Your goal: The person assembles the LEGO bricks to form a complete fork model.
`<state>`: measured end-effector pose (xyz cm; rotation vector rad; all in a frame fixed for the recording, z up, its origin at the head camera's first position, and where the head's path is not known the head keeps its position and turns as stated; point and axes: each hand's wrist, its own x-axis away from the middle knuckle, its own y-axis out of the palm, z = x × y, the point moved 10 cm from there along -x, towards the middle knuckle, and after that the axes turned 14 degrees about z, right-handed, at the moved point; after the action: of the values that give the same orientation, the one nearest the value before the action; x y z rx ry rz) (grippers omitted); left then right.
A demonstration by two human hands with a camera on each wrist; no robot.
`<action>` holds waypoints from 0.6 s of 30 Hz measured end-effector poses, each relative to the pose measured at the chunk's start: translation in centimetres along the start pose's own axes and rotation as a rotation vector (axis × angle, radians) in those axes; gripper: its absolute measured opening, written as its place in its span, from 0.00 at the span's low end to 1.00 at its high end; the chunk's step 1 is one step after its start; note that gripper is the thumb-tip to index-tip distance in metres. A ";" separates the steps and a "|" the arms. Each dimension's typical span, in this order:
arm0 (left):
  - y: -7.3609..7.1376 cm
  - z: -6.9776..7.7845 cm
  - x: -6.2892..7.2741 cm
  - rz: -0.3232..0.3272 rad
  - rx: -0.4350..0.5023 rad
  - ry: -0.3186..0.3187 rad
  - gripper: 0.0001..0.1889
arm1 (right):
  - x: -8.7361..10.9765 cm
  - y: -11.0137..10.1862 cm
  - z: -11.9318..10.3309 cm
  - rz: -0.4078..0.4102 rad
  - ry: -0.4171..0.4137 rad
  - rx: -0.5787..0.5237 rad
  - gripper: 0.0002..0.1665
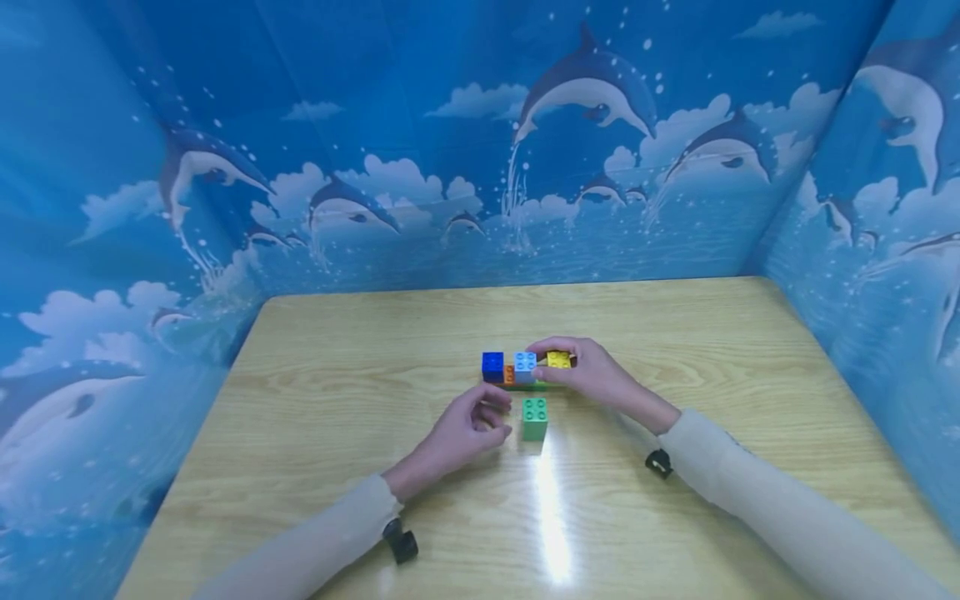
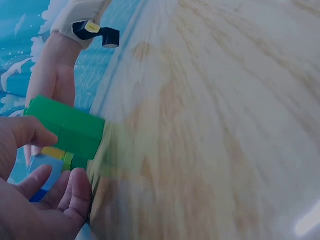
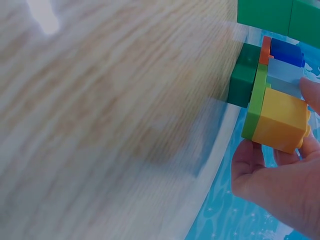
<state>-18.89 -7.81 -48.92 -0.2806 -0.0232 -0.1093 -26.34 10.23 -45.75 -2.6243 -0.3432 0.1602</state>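
Note:
My right hand [image 1: 592, 372] pinches a light blue brick [image 1: 525, 365] between thumb and index finger. This brick is part of a block build, with a dark blue brick [image 1: 492, 367] on its left and a yellow brick [image 1: 558, 359] on its right. Beneath them run an orange piece [image 3: 265, 50] and a lime green piece [image 3: 254, 105], over a dark green brick [image 3: 245, 75]. Bent fingers of that hand lie beside the yellow end. My left hand [image 1: 468, 425], fingers loosely curved and holding nothing, is just left of a stack of two green bricks [image 1: 535, 421].
The build and the green stack are on a light wooden table [image 1: 360, 350], the stack nearer me. A blue dolphin-print curtain [image 1: 420, 125] surrounds the table's back and sides. A black wrist device [image 1: 401, 542] is by the left sleeve, another [image 1: 659, 463] by the right.

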 end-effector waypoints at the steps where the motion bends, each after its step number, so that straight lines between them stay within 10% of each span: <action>1: -0.5 0.0 -0.1 0.023 0.009 -0.009 0.24 | 0.0 0.0 -0.1 -0.001 -0.006 -0.001 0.27; 9: -4.3 0.1 -1.2 0.214 -0.018 -0.016 0.24 | 0.0 0.1 -0.3 0.007 -0.036 0.024 0.27; 18: -4.4 0.3 -3.8 0.184 -0.091 0.038 0.37 | 0.1 0.0 0.0 0.012 -0.037 0.008 0.33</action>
<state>-23.18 -11.49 -47.59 -0.3705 0.0455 0.0671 -26.26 10.28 -45.76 -2.6182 -0.3389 0.2135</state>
